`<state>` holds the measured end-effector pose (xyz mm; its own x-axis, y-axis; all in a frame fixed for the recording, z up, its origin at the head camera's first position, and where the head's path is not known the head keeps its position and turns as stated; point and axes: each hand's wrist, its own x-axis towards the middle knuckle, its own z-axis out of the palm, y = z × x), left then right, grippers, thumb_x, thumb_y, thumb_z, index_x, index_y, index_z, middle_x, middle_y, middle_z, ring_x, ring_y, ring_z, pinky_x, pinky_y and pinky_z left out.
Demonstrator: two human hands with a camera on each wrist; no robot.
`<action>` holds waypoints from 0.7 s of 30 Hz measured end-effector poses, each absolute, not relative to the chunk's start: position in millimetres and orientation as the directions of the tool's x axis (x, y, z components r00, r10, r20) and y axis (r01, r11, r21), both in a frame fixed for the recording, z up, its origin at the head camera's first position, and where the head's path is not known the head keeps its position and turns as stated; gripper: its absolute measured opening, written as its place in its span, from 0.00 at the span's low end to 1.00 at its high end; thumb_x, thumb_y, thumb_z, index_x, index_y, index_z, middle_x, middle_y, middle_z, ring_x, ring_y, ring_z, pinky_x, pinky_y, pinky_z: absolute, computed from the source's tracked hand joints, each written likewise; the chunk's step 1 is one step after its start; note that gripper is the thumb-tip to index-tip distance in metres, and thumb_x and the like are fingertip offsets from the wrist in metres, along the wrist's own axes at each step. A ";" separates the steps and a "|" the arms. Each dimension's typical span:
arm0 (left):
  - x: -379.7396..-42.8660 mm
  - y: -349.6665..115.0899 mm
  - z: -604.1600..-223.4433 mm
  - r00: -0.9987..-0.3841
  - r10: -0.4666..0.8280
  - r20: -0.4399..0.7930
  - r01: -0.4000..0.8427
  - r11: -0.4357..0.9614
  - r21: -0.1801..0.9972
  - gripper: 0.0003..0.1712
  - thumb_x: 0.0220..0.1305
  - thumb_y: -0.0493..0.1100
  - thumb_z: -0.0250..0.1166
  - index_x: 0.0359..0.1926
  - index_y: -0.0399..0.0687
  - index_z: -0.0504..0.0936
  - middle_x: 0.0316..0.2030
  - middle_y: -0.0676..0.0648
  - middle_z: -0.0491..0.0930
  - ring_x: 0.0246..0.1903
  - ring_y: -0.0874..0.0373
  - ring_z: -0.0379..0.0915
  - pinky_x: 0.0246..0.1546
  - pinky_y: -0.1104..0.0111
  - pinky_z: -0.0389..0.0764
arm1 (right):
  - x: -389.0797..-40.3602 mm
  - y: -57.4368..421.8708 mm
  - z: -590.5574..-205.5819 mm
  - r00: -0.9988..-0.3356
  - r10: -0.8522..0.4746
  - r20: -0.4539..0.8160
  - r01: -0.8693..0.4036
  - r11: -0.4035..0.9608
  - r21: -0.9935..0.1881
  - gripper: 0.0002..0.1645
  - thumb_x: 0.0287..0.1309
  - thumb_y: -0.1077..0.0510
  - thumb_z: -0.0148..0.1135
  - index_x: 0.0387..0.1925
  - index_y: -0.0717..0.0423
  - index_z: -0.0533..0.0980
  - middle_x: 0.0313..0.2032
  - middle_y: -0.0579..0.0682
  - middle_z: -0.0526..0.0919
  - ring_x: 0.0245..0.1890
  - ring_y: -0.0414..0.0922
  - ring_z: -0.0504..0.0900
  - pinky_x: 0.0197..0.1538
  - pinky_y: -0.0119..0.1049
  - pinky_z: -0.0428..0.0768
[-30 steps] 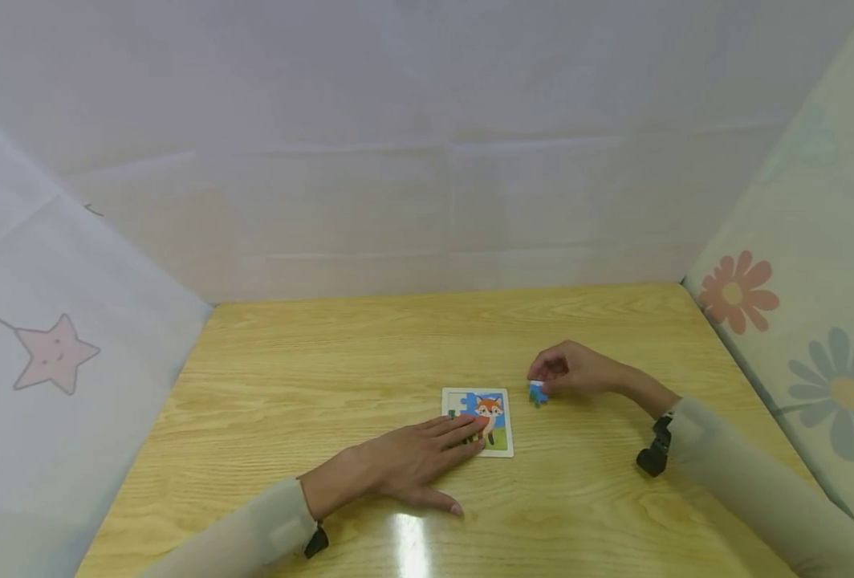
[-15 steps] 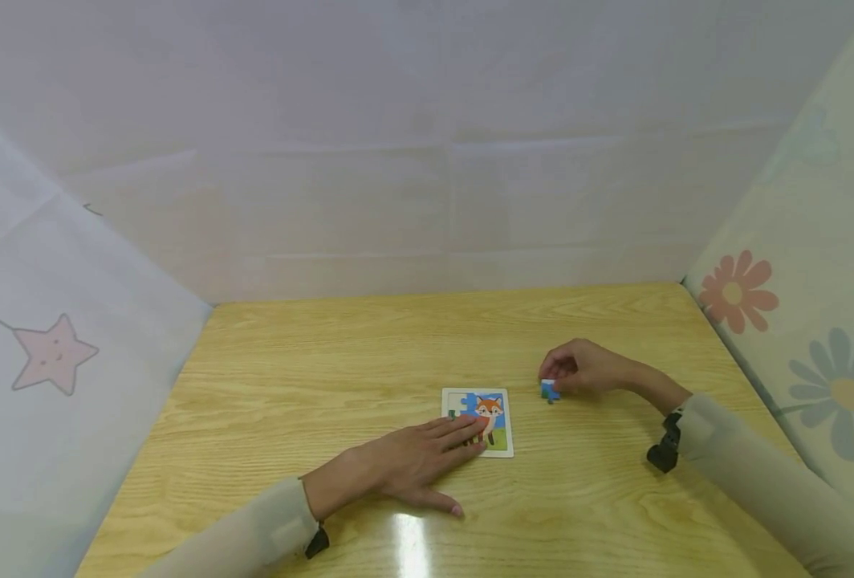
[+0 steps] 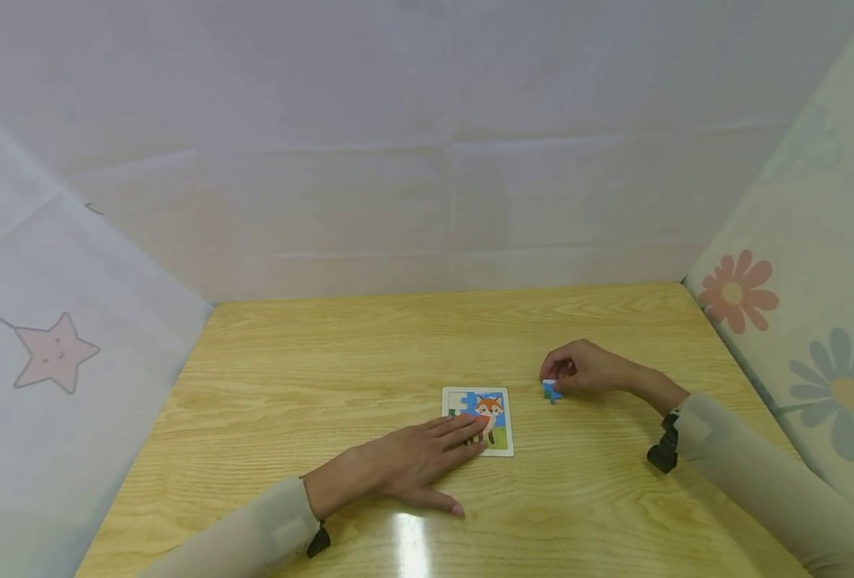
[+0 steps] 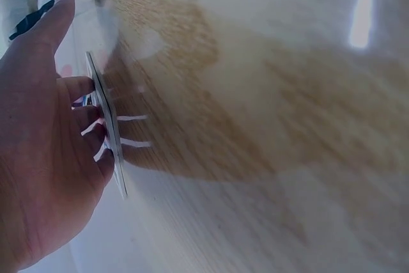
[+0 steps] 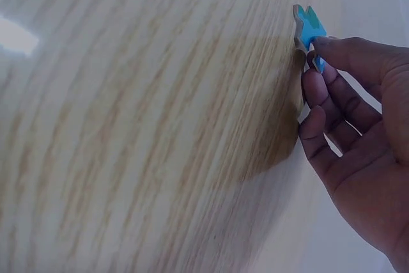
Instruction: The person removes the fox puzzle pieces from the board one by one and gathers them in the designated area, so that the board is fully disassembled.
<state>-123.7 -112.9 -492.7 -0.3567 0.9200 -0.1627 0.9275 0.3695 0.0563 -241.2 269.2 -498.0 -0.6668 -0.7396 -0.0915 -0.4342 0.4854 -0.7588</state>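
Right hand point(image 3: 587, 368) pinches puzzle piece point(image 3: 551, 389) at board's point(image 3: 500, 452) two o'clock; left hand point(image 3: 414, 460) rests straight-fingered on board. Piece seems light, stiff; hold by edges.

The puzzle board point(image 3: 455, 399) has a white border round an orange-and-white fox point(image 3: 490, 409) on blue, with green below. Right of the board, the loose puzzle piece point(image 3: 551, 391) is blue with green patches. Under the board, the counter point(image 3: 326, 353) is yellow-tan with streaky wood grain. Well left of the board is a pink star point(image 3: 57, 354); well right, a coral flower point(image 3: 716, 292) and a grey-blue flower point(image 3: 840, 349), both yellow-centred.
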 end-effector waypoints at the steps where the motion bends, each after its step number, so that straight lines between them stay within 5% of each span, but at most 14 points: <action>1: -123.7 -112.8 -492.5 -0.356 0.921 -0.162 0.928 0.368 0.057 0.55 0.74 0.79 0.45 0.85 0.49 0.52 0.86 0.42 0.41 0.84 0.48 0.39 0.82 0.56 0.54 | -240.9 269.3 -498.2 -0.666 -0.741 -0.086 -0.440 0.483 -0.757 0.11 0.64 0.70 0.70 0.47 0.58 0.86 0.39 0.49 0.89 0.37 0.43 0.85 0.42 0.35 0.85; 21: -123.0 -110.1 -489.3 -0.356 0.920 -0.165 0.928 0.369 0.056 0.56 0.73 0.79 0.47 0.85 0.48 0.52 0.85 0.41 0.42 0.84 0.47 0.40 0.82 0.56 0.54 | -243.8 254.8 -495.0 -0.634 -0.774 0.009 -0.522 0.419 -0.743 0.12 0.64 0.69 0.72 0.48 0.58 0.86 0.42 0.50 0.90 0.40 0.45 0.87 0.43 0.36 0.87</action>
<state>-123.0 -110.1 -489.3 -0.3559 0.9199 -0.1647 0.9278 0.3689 0.0557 -243.8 254.8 -495.0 -0.6337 -0.7735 0.0086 -0.5219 0.4193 -0.7428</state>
